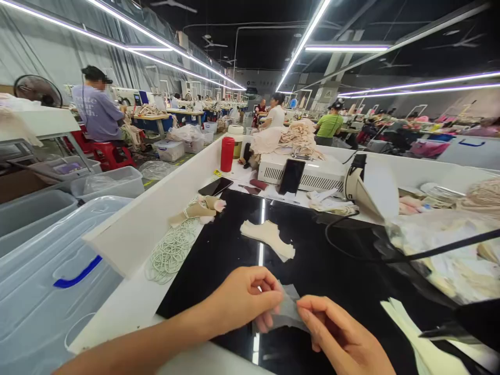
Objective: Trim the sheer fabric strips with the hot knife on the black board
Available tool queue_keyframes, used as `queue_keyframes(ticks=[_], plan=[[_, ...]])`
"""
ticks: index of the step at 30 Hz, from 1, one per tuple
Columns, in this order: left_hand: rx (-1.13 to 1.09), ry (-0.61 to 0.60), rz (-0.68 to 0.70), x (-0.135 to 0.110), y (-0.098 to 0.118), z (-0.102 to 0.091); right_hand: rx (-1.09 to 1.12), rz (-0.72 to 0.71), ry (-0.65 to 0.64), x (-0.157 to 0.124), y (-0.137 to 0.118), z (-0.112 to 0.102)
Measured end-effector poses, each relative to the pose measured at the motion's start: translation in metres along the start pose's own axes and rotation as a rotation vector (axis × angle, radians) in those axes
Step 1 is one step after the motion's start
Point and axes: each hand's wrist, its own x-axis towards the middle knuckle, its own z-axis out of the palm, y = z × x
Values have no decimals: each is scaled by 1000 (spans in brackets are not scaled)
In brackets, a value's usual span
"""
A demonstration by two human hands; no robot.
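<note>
In the head view, a thin, translucent white piece of sheer fabric [289, 308] is held between the two hands, over the glossy black panel [219, 245]; a crease or skewed edge could be caused by uneven pulling, since the material looks flimsy, and a slip could be caused by so little of its edge being gripped; the left hand [252, 299] is placed at the fabric's 9 o'clock, fingers curled, thumb and fingertips nearly closed on it; the right hand [339, 333] is placed at 4 o'clock, its edge pinched by thumb and forefinger; a cream, bone-shaped stack of cloth [269, 238] is left untouched between 11 and 12 o'clock; pale green fabric strips [417, 333] are seen at 3 o'clock.
</note>
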Motion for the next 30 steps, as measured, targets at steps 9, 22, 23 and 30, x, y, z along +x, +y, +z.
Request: queue_keyframes(ticks=[9,22,23,30], plan=[[671,185,156,-8,4,-1,-229,-265,61,11,9,9],[1395,277,492,-9,-12,-3,-665,-486,126,15,6,19],[1403,280,512,-9,-13,-4,-675,-484,117,14,8,19],[1447,252,557,-9,-16,-4,-696,-471,56,13,18,20]])
